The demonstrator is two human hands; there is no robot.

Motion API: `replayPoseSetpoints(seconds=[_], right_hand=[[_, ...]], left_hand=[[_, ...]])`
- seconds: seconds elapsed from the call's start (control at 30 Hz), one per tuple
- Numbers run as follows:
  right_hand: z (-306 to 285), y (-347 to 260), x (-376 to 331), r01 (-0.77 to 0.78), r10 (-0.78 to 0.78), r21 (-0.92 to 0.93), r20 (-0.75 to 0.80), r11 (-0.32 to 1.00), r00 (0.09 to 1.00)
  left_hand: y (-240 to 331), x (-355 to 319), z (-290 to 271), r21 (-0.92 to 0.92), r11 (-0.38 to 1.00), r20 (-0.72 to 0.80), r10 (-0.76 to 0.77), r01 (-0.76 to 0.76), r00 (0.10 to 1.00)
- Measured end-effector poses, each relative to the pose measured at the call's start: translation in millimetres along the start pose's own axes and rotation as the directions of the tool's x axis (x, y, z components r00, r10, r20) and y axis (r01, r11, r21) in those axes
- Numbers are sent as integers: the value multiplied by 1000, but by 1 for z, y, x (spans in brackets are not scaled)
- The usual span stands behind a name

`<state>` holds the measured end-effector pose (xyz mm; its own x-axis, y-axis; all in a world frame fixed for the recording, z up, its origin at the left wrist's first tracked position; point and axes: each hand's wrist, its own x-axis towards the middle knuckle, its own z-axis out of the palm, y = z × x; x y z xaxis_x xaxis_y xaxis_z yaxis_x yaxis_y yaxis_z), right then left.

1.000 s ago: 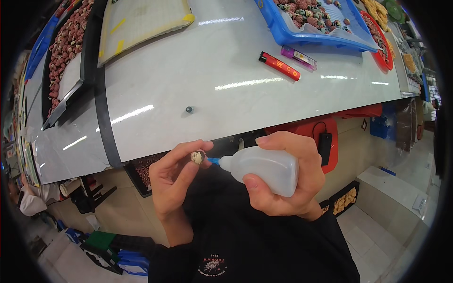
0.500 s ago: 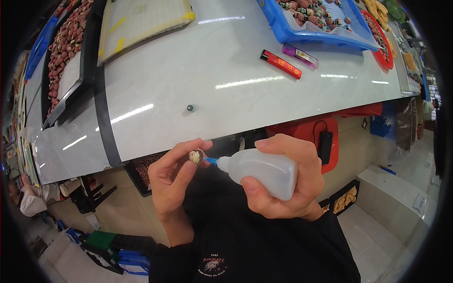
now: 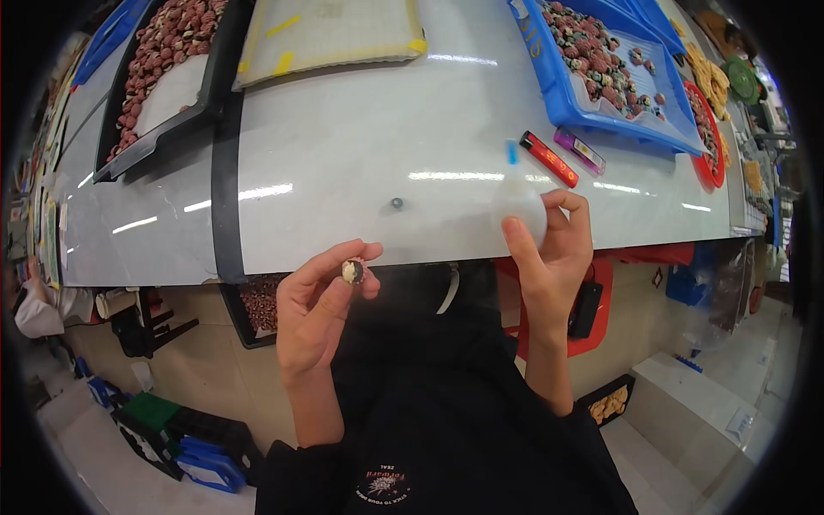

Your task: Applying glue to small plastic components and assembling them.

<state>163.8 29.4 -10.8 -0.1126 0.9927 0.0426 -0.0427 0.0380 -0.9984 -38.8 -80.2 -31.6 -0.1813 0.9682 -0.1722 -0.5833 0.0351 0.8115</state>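
Note:
Between the thumb and fingers of my left hand [image 3: 311,318] is a small round piece [image 3: 353,271], reddish with a cream patch and a dark part facing up. My right hand [image 3: 554,253] grips a translucent white squeeze bottle [image 3: 518,206] by its side. The bottle is upright at the near part of the table, its blue nozzle pointing up; motion blurs it, and whether its base touches the tabletop I cannot tell. A tiny dark grey bead [image 3: 396,203] lies on the white table [image 3: 343,154], between and beyond my hands.
Past the bottle lie a red lighter [image 3: 549,160] and a purple lighter [image 3: 580,151]. A blue tray [image 3: 601,127] of reddish and dark round pieces stands far right, beside a red bowl [image 3: 716,178]. At the left are a black tray [image 3: 206,107] of similar pieces and a yellow-taped board [image 3: 335,43].
My right hand has drawn the bottle away from the round piece, moving it right and farther onto the table and turning it upright. My left hand still holds the piece. The view has shifted.

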Motion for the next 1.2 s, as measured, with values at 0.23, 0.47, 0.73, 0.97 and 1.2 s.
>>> replayPoseSetpoints(seconds=[0.23,0.47,0.73,0.97,1.2], right_hand=[[22,24,44,171,-158,-202,79,964,984],[22,17,32,525,-664,-620,8,584,748],[56,15,9,475,-306,-551,374,686,875],[56,10,7,484,-327,-528,366,698,871],[33,-14,-19,481,-335,-342,405,807,851]], left_hand=[[2,1,1,-58,998,10,35,-35,999],[2,4,0,-78,997,-14,18,-19,1000],[0,7,0,-97,995,-9,-3,2,1000],[2,5,1,-120,993,32,2,2,1000],[-1,1,13,-92,992,81,-81,89,993]])
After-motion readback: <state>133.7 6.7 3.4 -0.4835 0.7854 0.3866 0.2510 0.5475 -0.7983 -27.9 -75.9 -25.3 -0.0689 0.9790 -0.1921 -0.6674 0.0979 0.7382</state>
